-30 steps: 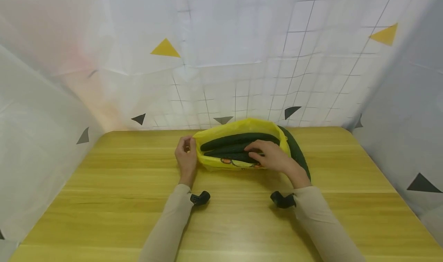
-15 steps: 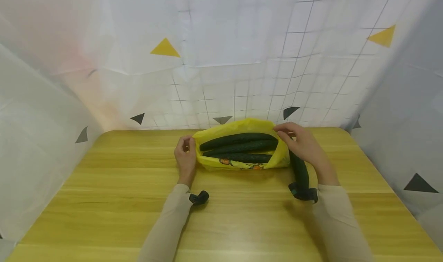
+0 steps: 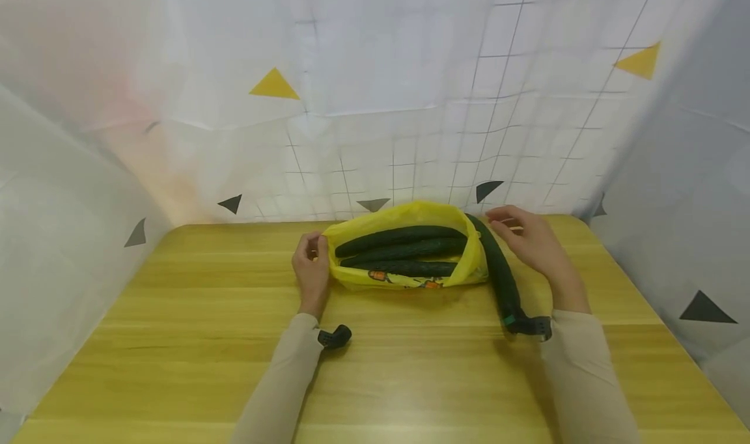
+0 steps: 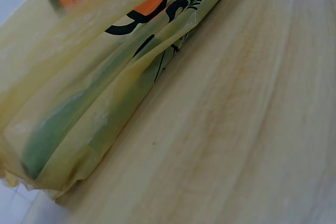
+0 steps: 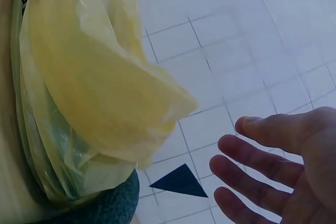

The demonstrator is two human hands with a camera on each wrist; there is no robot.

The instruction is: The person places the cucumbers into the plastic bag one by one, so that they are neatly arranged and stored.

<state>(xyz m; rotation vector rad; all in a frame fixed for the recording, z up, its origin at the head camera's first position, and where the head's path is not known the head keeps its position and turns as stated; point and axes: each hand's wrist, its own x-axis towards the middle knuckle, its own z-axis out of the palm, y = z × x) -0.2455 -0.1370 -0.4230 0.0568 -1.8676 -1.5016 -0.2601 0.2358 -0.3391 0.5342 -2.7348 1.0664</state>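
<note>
A yellow plastic bag [image 3: 387, 219] lies on its side on the table, its mouth spread wide. Inside it several dark green cucumbers [image 3: 410, 250] rest side by side. My left hand [image 3: 312, 267] pinches the bag's left edge; the left wrist view shows only the printed bag [image 4: 89, 93] over the wood. One more cucumber [image 3: 498, 268] lies outside, against the bag's right side. To the right of that cucumber hovers my right hand [image 3: 536, 245], fingers loosely bent and holding nothing. In the right wrist view its fingers [image 5: 252, 182] are spread apart from the bag.
The wooden table [image 3: 176, 340] ends at a white backdrop [image 3: 375, 138] with grid lines and triangles. Dark wrist cameras stick out at the left sleeve [image 3: 335, 337] and the right sleeve [image 3: 530, 327]; the right one overlaps the outer cucumber's near end in the head view.
My right hand has left the cucumbers inside the bag, touched the bag's right edge, then moved off to the right with nothing in it. The left hand keeps its place.
</note>
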